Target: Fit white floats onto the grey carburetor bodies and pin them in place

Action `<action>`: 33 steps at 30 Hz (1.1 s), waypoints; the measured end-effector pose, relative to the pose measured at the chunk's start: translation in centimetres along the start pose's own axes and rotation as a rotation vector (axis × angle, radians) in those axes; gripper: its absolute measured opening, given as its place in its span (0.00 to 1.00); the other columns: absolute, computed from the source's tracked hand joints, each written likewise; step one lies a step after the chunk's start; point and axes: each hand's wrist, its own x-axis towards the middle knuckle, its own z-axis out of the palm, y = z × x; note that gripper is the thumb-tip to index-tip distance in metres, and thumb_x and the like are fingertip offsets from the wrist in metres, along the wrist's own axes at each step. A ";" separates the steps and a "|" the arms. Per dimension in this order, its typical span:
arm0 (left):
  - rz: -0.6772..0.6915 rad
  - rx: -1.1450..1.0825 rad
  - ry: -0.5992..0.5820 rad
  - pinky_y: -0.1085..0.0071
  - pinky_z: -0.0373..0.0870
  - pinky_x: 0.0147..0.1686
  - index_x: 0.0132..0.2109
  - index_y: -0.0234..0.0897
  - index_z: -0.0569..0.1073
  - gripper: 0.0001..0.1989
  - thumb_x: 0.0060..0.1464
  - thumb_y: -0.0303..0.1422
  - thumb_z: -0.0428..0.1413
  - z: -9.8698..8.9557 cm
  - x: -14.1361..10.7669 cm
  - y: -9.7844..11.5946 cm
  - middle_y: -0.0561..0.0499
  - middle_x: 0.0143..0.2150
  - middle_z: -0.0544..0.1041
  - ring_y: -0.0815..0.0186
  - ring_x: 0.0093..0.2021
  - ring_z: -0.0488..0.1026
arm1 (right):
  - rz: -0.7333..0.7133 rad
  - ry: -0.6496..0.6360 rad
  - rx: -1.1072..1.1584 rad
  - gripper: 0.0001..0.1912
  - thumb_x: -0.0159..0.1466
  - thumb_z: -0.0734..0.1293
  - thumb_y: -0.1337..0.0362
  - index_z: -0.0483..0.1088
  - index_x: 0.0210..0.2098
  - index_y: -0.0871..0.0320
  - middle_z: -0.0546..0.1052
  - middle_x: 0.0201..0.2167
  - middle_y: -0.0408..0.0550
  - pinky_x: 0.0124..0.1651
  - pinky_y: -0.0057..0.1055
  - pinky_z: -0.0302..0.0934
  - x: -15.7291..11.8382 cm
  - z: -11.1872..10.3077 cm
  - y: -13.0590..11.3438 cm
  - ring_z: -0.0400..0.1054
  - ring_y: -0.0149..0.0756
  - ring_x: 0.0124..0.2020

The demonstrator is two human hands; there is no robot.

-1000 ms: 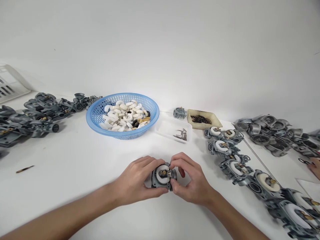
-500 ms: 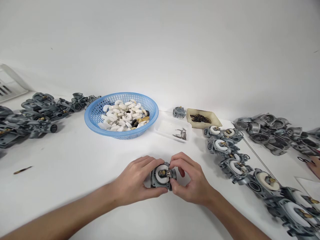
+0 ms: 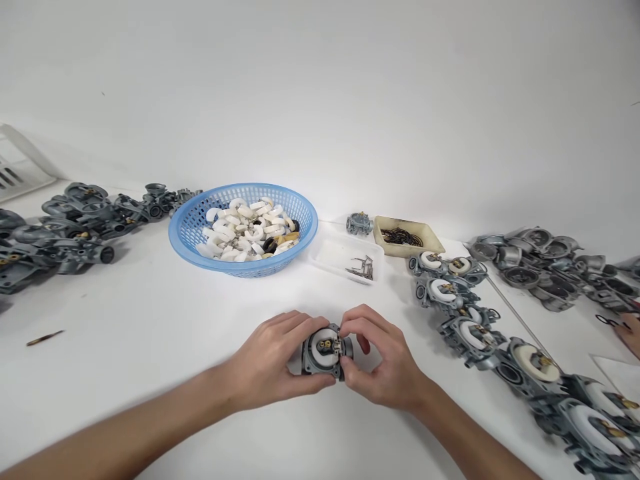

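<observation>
A grey metal carburetor body (image 3: 311, 365) with a white C-shaped float (image 3: 317, 350) on its top lies at the front middle of the table. My left hand (image 3: 277, 357) grips the body from the left, thumb along the front edge and fingers along the back. From the right, my right hand (image 3: 383, 357) has its thumb and index finger on the float's hinge end, one at each side. Whether a small pin sits between those fingertips is too small to tell. Brass parts show inside the float's curve.
A blue basket (image 3: 185, 243) holds white floats. Beside it are a clear tray (image 3: 327, 257) with pins and a beige box (image 3: 434, 241) with dark rings. Carburetor bodies (image 3: 477, 340) with floats line the right; others lie left. A person's hand (image 3: 629, 332) shows at far right.
</observation>
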 end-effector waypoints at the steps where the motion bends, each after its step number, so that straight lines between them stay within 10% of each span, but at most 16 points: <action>1: 0.000 0.002 0.001 0.65 0.74 0.43 0.60 0.44 0.65 0.28 0.56 0.40 0.65 0.0 0.0 0.0 0.51 0.47 0.80 0.59 0.43 0.77 | 0.001 0.000 0.000 0.16 0.55 0.66 0.72 0.68 0.42 0.53 0.72 0.39 0.47 0.27 0.30 0.61 0.0 0.0 0.0 0.58 0.30 0.26; 33: -0.012 -0.011 -0.017 0.63 0.73 0.42 0.59 0.44 0.65 0.26 0.57 0.41 0.65 0.0 0.0 0.0 0.51 0.46 0.79 0.58 0.43 0.76 | 0.026 -0.025 -0.008 0.15 0.56 0.67 0.71 0.69 0.43 0.54 0.71 0.41 0.47 0.28 0.30 0.60 0.2 -0.3 -0.1 0.59 0.30 0.27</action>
